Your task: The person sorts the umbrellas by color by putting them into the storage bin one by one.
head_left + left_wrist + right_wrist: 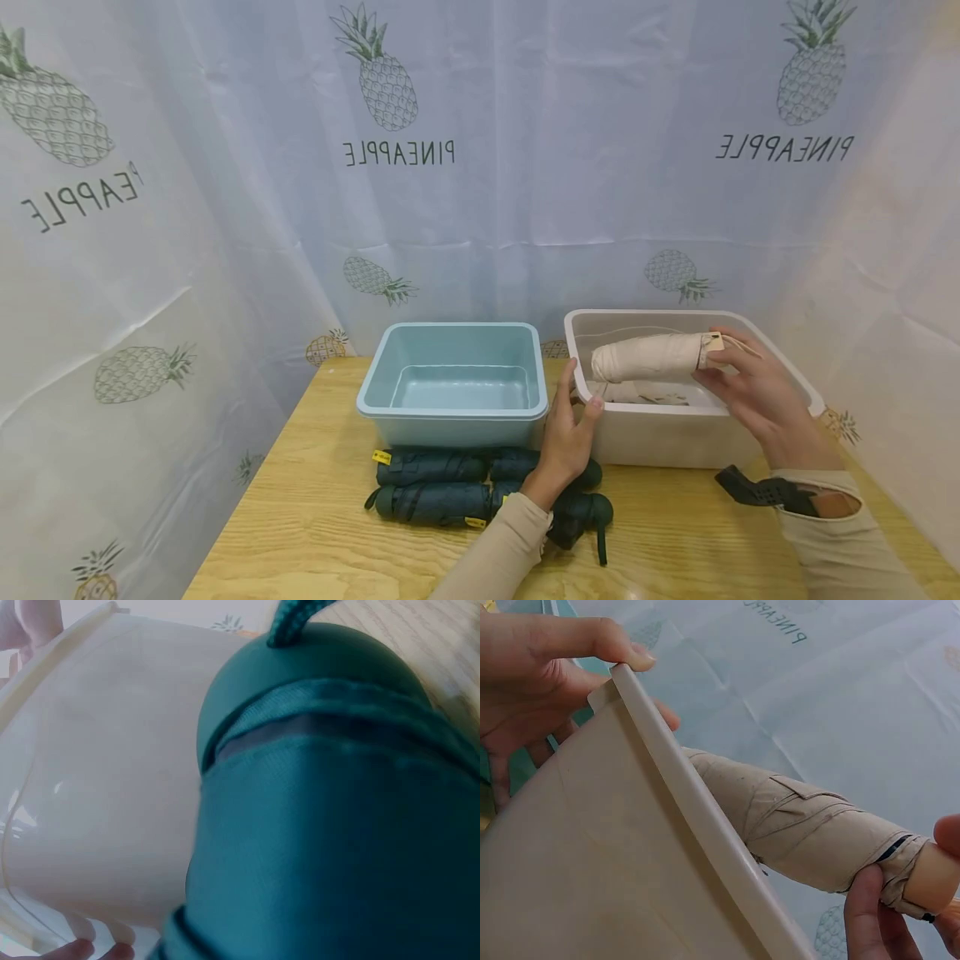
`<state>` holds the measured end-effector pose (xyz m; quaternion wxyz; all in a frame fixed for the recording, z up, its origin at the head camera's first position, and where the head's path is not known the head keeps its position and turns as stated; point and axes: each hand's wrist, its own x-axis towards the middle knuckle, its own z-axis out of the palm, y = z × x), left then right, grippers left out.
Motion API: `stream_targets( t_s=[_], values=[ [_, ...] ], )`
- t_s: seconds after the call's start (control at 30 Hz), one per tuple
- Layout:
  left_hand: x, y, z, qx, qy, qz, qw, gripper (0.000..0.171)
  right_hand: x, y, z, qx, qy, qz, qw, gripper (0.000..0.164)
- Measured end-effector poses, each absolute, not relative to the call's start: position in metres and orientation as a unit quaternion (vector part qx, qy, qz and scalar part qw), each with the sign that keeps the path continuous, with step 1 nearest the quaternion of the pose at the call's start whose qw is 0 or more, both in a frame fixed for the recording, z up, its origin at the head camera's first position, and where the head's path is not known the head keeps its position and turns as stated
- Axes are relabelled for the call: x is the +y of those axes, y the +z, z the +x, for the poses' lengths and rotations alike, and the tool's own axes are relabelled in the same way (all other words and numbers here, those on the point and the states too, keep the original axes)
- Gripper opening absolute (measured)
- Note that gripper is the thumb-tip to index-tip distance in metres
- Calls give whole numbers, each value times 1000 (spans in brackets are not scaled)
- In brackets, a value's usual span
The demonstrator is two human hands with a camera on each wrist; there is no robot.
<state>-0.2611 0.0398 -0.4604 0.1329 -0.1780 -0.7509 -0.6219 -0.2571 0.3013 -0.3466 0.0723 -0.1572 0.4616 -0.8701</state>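
Note:
My right hand (750,387) holds a folded beige umbrella (652,357) by its handle end, over the mouth of a white plastic bin (675,437). The umbrella (795,817) lies nearly level, its far end pointing left and partly hidden behind the rim in the right wrist view. Beige fabric (626,393) shows deeper in the bin. My left hand (567,437) grips the bin's front left corner, thumb over the rim. Below that hand, several folded dark green umbrellas (442,502) lie on the table; one green umbrella (322,825) fills much of the left wrist view.
A light blue bin (457,429) stands just left of the white one, nothing in it. Both are on a wooden table (300,517), near a pineapple-print curtain (495,183) at the back and sides. My left forearm passes over the green umbrellas.

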Motion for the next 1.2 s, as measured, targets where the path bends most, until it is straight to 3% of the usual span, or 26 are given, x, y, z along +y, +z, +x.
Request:
stream_targets(
  t_s=[0.63, 1.2],
  values=[
    [41, -463, -262, -751, -625, -172, 130, 68, 294, -349, -281, 501, -863, -56, 39, 27],
    [40, -462, -261, -755, -621, -169, 126, 69, 286, -356, -304, 616, -785, -12, 56, 30]
  ],
)
